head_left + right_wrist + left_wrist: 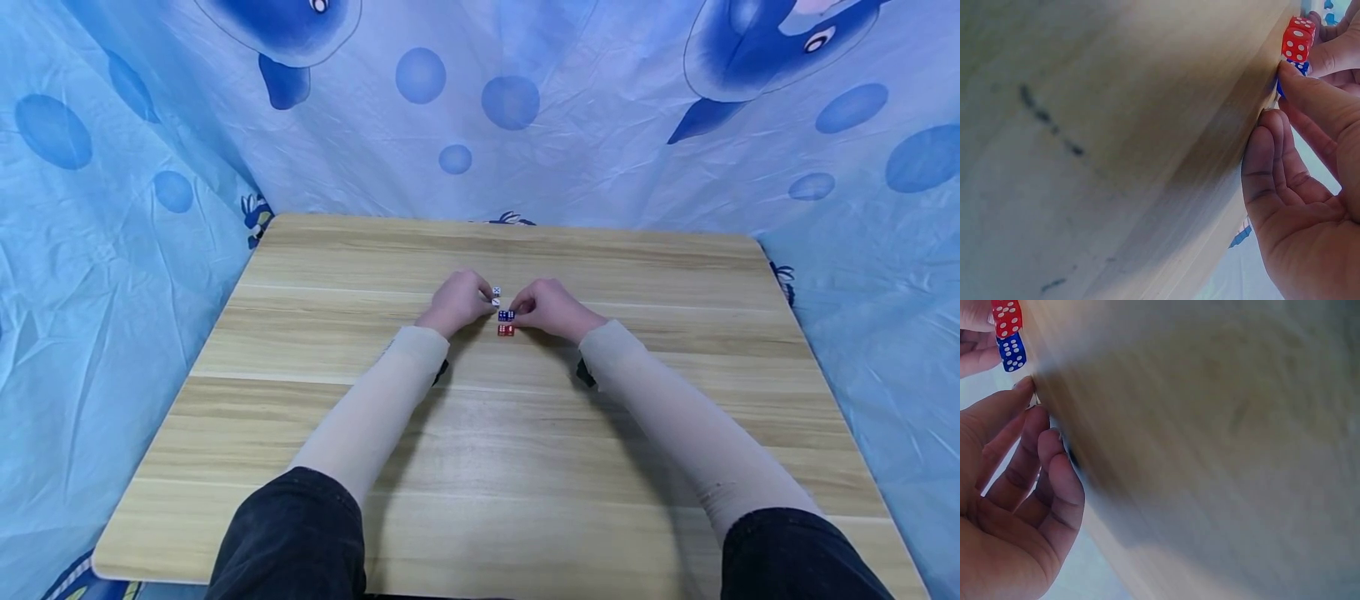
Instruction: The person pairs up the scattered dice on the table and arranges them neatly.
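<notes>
Two white dice [496,297] stand one behind the other near the middle of the table. In front of them are a pair of blue dice [506,316] side by side, then a pair of red dice [506,331]. My left hand [459,300] pinches the nearer white die between thumb and fingertips; the fingers mostly hide it in the left wrist view. From the other side my right hand [553,308] pinches the right blue die, its thumb [1310,90] against it. Red dice [1297,42] show beside that thumb.
The wooden table [480,467] has a pale grain and stretches out on all sides of the dice. A blue curtain [465,125] with whale and bubble prints hangs behind it and along both sides.
</notes>
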Tool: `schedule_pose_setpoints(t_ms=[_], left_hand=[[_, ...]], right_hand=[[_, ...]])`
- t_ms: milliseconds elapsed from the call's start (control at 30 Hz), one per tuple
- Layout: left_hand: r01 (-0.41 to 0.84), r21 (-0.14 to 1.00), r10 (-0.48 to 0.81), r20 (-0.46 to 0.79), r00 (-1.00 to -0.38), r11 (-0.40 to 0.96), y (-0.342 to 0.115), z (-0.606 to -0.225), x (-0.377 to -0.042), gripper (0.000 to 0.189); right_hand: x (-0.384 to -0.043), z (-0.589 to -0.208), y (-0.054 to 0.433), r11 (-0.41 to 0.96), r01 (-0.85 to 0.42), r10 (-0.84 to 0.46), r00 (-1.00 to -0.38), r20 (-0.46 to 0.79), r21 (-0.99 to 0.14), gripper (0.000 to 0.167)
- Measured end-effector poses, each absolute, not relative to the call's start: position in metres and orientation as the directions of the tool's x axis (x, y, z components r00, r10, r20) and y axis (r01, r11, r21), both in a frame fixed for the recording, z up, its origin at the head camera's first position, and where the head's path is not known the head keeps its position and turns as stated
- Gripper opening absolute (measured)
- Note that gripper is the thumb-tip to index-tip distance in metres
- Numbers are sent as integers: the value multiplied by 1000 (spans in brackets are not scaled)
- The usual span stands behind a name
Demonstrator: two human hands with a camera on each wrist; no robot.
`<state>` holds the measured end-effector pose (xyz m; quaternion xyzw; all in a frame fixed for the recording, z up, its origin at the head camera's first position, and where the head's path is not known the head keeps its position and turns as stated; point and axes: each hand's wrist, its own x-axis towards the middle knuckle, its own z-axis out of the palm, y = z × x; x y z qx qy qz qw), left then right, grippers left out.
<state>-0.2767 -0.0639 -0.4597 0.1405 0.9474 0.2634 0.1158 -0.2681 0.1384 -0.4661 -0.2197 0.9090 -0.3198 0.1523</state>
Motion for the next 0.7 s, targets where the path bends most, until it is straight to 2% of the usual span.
schedule_pose_setpoints(t_ms=[700], left_hand=[[203,525,331,-163,-929,827,-57,-460,-279,13]], right_hand=[[-270,-466,148,707,-286,-485,-862,-149,-647,20]])
